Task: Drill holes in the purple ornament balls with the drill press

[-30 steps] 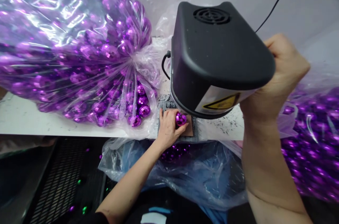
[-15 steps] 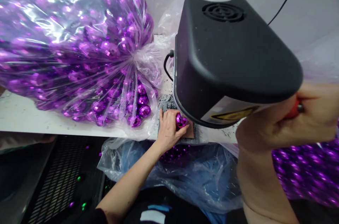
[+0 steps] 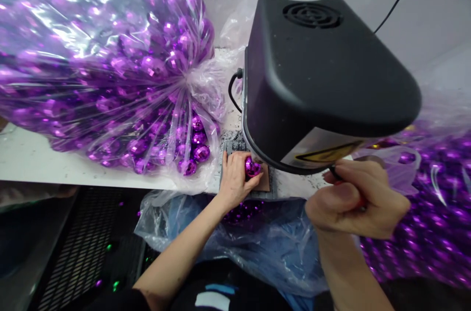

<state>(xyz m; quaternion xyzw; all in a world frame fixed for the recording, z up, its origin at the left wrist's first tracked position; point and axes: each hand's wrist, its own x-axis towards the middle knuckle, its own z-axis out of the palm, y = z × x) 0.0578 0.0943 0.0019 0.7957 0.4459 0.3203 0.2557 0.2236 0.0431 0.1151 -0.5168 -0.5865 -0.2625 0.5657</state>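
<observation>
My left hand [image 3: 235, 178] is closed around a shiny purple faceted ball ornament [image 3: 252, 167], pinching it between thumb and fingers. The ball is held over a small brown block on a grey metal base [image 3: 273, 187], beneath the front of a black-housed machine [image 3: 331, 70]. Wrapped in a fist, my right hand [image 3: 358, 200] grips a lever handle below the machine's right front; only a bit of its black rod and some red show between the fingers. Whatever lies under the housing, above the ball, is hidden.
A big clear bag of purple balls [image 3: 110, 80] lies on the white table [image 3: 22, 159] at left. More purple balls [image 3: 423, 222] fill the right side. An open plastic bag [image 3: 287, 247] hangs at the table's front edge. A black crate [image 3: 84, 237] stands below left.
My right hand has pulled the lever handle down and to the left, uncovering the purple balls at right. The left hand and its ball have stayed almost in place.
</observation>
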